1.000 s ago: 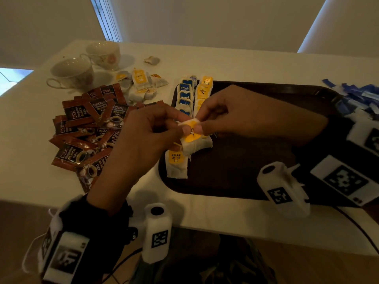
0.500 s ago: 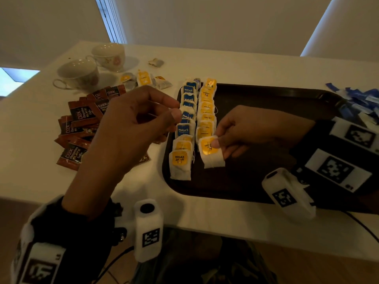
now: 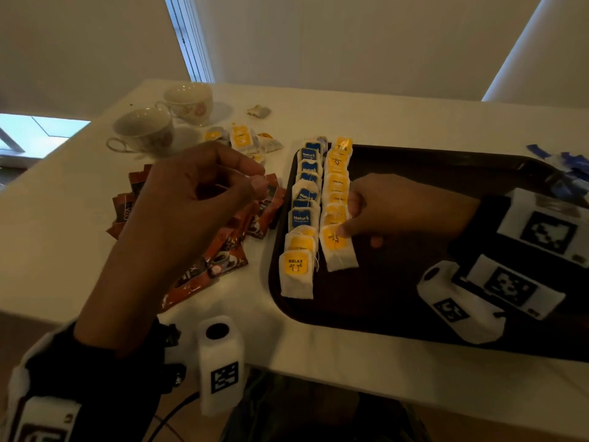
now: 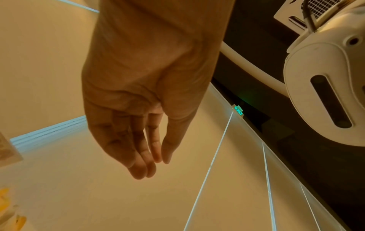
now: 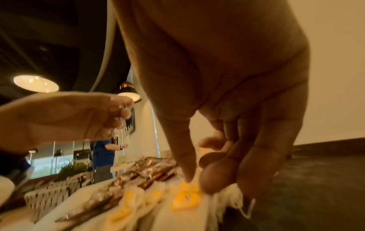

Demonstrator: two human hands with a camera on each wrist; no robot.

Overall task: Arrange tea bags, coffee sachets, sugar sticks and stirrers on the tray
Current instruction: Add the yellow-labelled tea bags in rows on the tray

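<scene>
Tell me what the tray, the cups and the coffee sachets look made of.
Tray: dark brown, dull sheen, rounded raised rim; probably plastic. Cups: glossy white with a floral print and thin handles; likely porcelain. Coffee sachets: brown, shiny, creased printed film; probably foil-lined plastic.
</scene>
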